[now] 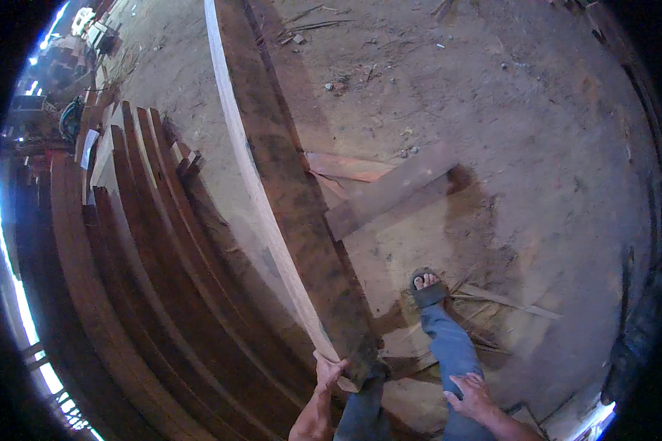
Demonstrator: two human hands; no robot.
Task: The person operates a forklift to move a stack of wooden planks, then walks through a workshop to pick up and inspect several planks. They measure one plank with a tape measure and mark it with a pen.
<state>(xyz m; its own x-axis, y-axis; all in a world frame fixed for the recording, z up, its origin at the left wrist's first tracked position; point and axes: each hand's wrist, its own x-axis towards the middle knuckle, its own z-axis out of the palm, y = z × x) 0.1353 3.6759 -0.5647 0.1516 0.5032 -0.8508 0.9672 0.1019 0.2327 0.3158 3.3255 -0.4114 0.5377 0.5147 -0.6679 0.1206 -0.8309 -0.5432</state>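
A long, thick wooden beam [287, 169] runs from my legs away to the far edge of the view. Its broad face is dark and mottled, and the narrow left edge is pale. At its near end my left hand [329, 369] is closed round the pale edge, thumb on top; the fingers underneath are hidden. My right hand [469, 395] lies on my right leg, fingers loosely apart, holding nothing. Beneath the beam, a shorter plank [397, 191] sticks out to the right, slanting across the ground.
Several long boards [162, 294] lie stacked along the left. A reddish piece of wood [349, 166] lies beside the shorter plank. Thin wood scraps [504, 300] are scattered near my sandalled right foot [426, 287]. The ground [552, 147] is bare dirt with small stones.
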